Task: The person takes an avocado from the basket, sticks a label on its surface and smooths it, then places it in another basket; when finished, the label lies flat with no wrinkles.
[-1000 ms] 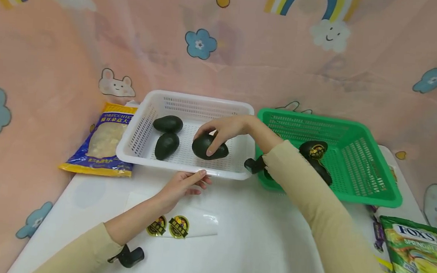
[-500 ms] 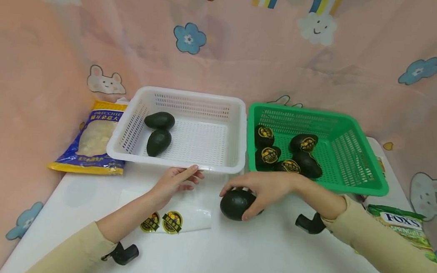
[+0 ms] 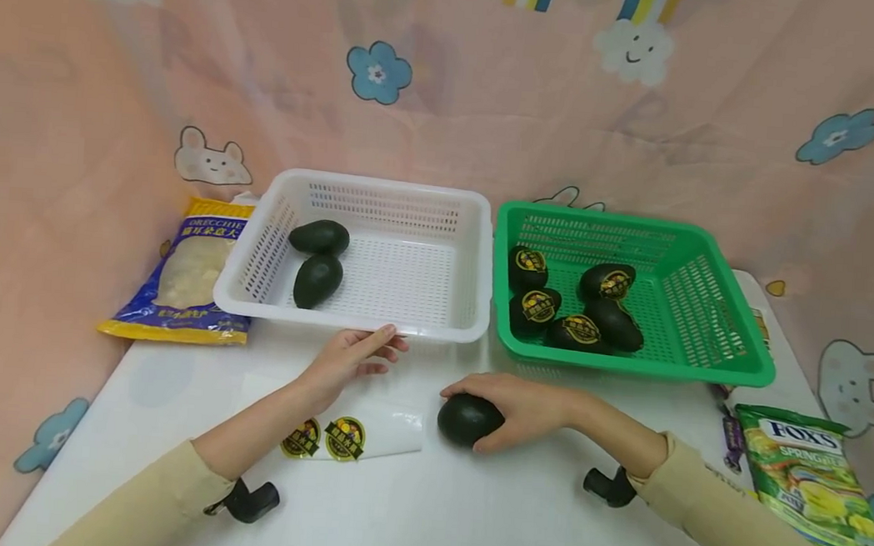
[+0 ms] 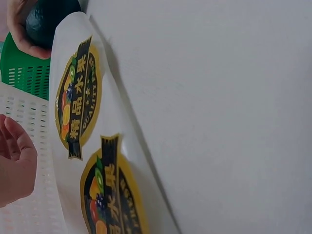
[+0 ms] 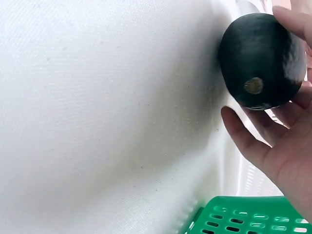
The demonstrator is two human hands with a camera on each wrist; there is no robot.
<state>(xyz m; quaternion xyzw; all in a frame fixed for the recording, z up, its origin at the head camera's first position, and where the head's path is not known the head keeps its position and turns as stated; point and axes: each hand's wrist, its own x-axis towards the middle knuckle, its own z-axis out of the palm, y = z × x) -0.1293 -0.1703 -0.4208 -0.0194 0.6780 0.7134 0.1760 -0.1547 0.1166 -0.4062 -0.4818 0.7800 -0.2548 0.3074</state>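
My right hand [image 3: 514, 411] holds a dark green avocado [image 3: 465, 420] close over the white table, its thumb and fingers curled round the fruit. In the right wrist view the stem spot shows on the avocado [image 5: 263, 58]. My left hand [image 3: 341, 367] lies near the front rim of the white basket [image 3: 373, 329], its thumb stretched along the rim and its fingers loosely bent below. Two avocados without stickers, one [image 3: 321, 237] above the other [image 3: 318, 281], lie in that basket's left part. Below my left hand is a clear sheet with two round fruit stickers [image 3: 344, 438].
A green basket [image 3: 709, 375] stands to the right, with several avocados [image 3: 607, 282] in it, most showing stickers. A blue and yellow pasta bag [image 3: 197, 271] leans by the white basket. A green Fox's candy bag [image 3: 815, 480] lies at the right edge. A patterned pink cloth hangs behind.
My right hand has lifted the avocado out of the white basket and brought it toward me onto the table area in front. My left hand has stayed by the basket's front rim.
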